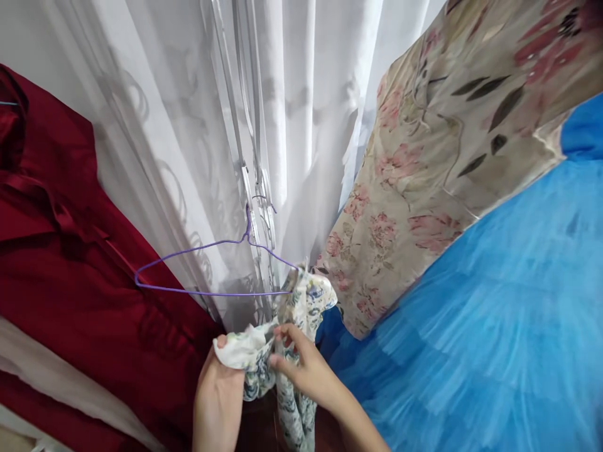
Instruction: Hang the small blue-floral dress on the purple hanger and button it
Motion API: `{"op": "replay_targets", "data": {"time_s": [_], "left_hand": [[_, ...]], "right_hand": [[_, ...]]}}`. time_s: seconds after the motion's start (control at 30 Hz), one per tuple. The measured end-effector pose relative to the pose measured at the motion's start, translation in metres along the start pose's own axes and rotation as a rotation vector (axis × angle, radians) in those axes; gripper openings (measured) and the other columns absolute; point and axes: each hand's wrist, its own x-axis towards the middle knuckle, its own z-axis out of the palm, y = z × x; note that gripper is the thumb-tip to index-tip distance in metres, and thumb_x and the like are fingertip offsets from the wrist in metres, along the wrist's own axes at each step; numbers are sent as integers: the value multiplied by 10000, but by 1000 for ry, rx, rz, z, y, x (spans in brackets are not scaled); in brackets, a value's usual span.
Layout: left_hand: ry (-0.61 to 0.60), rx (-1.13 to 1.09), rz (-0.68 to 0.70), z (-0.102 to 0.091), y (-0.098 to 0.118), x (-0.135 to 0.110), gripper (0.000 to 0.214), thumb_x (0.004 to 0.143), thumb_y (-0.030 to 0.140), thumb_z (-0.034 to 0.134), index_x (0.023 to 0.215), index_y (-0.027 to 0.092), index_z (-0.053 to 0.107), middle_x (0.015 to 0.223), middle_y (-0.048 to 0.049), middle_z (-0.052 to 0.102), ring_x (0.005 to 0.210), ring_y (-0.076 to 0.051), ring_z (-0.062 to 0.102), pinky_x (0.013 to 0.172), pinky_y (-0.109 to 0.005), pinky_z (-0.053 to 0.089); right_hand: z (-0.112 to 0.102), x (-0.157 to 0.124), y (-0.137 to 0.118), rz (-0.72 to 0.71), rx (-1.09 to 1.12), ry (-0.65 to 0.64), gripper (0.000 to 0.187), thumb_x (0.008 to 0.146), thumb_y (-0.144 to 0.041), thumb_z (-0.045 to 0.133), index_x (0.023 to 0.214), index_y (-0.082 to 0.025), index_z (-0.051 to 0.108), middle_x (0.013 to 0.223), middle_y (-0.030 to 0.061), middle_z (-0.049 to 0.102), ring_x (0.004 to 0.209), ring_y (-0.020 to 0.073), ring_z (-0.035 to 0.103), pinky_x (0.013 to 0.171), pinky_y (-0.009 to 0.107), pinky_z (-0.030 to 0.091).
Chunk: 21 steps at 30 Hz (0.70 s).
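Observation:
A white garment with a blue and green print hangs by one shoulder on the right end of a purple wire hanger. The hanger's left arm is bare, and its hook is over a white metal rack piece. My left hand grips the garment's other shoulder below the hanger, its thumb on the white ruffled edge. Close beside it, my right hand pinches the cloth near the neckline between thumb and fingers. The lower part of the garment drops between my wrists.
A dark red garment hangs at the left. To the right are a beige floral garment and a bright blue layered dress. Behind the hanger are white curtains and white metal strips.

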Motion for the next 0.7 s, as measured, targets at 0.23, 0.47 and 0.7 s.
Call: {"op": "replay_targets", "data": {"time_s": [0.23,0.47,0.7], "left_hand": [[-337,549,165,36,-4,-38,270,905,439,574,1069,230,622,1029,-73,615,1019,-239,577,936,-345,469],[-920,272,-359,34,-51,-64,590,886,550,580,1366,212,521,1330,-115,565,1270,-270,504,1116,-431,354],[-618,790,-258,3,-64,-61,537,791,406,710,1283,208,625,1199,-104,661,1137,-301,578,1043,-452,420]], "right_hand": [[-21,-54,-7,32,225,-335,292,939,-450,534,882,-189,652,844,19,590,855,218,553,817,311,477],[-91,-61,-34,76,248,-560,303,912,-447,579,889,-173,706,792,36,620,738,186,557,721,295,498],[-182,-8,-60,-65,-115,-480,206,774,-322,722,667,-147,704,541,-27,523,489,104,397,455,222,318]]}}
